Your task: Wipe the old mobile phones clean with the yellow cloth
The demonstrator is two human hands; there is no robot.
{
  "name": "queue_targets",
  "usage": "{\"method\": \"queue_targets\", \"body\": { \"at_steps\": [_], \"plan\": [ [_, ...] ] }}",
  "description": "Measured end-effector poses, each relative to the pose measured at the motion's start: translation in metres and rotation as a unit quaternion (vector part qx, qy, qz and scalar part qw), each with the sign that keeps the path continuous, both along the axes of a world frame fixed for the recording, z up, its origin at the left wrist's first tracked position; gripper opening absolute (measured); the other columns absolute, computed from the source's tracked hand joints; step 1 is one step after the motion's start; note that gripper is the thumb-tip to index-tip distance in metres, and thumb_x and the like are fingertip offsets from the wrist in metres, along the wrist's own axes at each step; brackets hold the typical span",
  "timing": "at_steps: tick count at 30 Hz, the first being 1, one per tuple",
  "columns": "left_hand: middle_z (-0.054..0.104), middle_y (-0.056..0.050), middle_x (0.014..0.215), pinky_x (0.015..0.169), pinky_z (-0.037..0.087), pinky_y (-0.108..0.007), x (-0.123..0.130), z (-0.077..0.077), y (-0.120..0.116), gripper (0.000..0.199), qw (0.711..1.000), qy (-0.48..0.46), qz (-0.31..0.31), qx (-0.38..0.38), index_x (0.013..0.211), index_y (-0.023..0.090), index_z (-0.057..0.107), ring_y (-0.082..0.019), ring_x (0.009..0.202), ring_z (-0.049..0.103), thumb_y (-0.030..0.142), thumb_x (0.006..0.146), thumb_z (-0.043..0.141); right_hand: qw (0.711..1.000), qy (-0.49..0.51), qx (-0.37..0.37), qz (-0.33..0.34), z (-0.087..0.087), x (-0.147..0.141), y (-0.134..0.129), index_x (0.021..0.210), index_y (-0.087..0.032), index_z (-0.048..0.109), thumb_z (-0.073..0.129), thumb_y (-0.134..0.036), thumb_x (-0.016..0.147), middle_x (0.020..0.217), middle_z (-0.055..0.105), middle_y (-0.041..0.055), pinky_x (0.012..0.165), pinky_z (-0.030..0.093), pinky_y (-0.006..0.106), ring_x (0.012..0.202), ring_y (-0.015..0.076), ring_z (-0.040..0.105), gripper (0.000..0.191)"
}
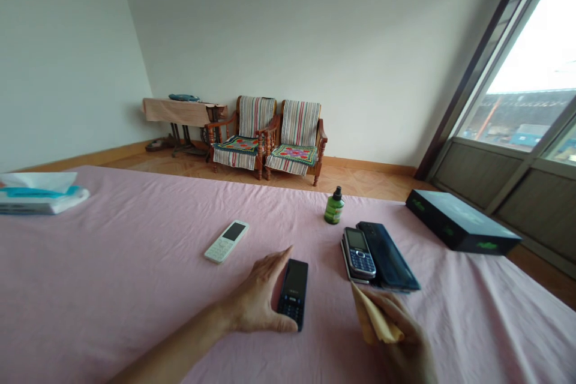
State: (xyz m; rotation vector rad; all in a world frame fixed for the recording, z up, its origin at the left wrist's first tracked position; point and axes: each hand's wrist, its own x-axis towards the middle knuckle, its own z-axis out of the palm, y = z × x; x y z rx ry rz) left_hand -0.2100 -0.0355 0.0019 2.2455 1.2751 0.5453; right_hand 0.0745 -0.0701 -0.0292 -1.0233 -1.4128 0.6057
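A dark keypad phone (296,279) lies face up on the pink cloth, its keys toward me. My left hand (258,291) rests around its left side, fingers and thumb spread apart; the thumb touches the lower end. My right hand (405,336), a little blurred, is closed on a folded yellow cloth (378,318). Just beyond that hand, a dark blue keypad phone (359,252) lies on top of another thin item, beside a dark blue wallet-like case or large phone (389,258). Farther left lies a white keypad phone (227,242).
A green spray bottle (333,207) stands near the far edge of the pink-covered surface (148,252). At the right is a black box (463,222), at the far left a tissue pack (42,195). Two wooden chairs (297,138) and a covered sewing table (177,111) stand beyond.
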Motion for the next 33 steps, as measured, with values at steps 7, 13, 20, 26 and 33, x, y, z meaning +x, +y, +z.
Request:
{"method": "queue_targets", "body": {
  "at_steps": [7, 13, 20, 26, 33],
  "plan": [
    [0.034, -0.019, 0.145, 0.109, 0.017, -0.061, 0.015, 0.000, -0.006, 0.124, 0.999, 0.023, 0.022, 0.004, 0.150, 0.018, 0.011, -0.041, 0.134, 0.027, 0.059, 0.055, 0.078, 0.997, -0.076, 0.019, -0.021, -0.002, -0.001, -0.002, 0.100, -0.022, 0.073, 0.065, -0.039, 0.077, 0.101, 0.068, 0.0090, 0.077, 0.053, 0.030, 0.094, 0.0265, 0.065, 0.029],
    [0.036, -0.021, 0.142, 0.107, 0.020, -0.062, 0.018, -0.001, -0.015, 0.118, 0.999, 0.020, 0.048, 0.013, 0.147, 0.016, 0.024, -0.044, 0.130, 0.031, 0.064, 0.053, 0.077, 0.981, -0.185, 0.034, 0.050, 0.020, -0.024, 0.003, 0.109, -0.022, 0.067, 0.054, -0.015, 0.081, 0.095, 0.067, 0.0083, 0.070, 0.055, 0.025, 0.086, 0.0207, 0.066, 0.032],
    [0.046, -0.016, 0.134, 0.105, 0.024, -0.061, 0.002, 0.000, -0.010, 0.107, 0.998, 0.033, 0.034, 0.027, 0.137, 0.020, 0.041, -0.042, 0.122, 0.040, 0.068, 0.048, 0.076, 0.947, -0.303, 0.062, 0.084, 0.036, -0.069, 0.041, 0.090, -0.019, 0.066, 0.048, -0.001, 0.074, 0.080, 0.062, 0.0051, 0.062, 0.048, 0.026, 0.073, 0.0182, 0.060, 0.030],
    [0.047, -0.016, 0.131, 0.104, 0.026, -0.057, 0.005, 0.004, -0.012, 0.110, 0.999, 0.038, 0.019, 0.031, 0.138, 0.018, 0.039, -0.040, 0.118, 0.042, 0.072, 0.049, 0.073, 0.919, -0.368, 0.061, 0.127, 0.019, -0.081, 0.065, 0.089, -0.020, 0.066, 0.052, 0.001, 0.080, 0.086, 0.059, 0.0050, 0.069, 0.046, 0.029, 0.080, 0.0193, 0.055, 0.027],
    [0.046, -0.015, 0.131, 0.104, 0.026, -0.058, 0.004, 0.002, -0.011, 0.110, 0.999, 0.032, 0.027, 0.029, 0.138, 0.022, 0.039, -0.040, 0.119, 0.041, 0.075, 0.048, 0.072, 0.905, -0.389, 0.055, 0.165, 0.015, -0.072, 0.038, 0.094, -0.020, 0.063, 0.051, 0.001, 0.080, 0.089, 0.058, 0.0045, 0.067, 0.047, 0.028, 0.081, 0.0202, 0.056, 0.028]
  ]
}}
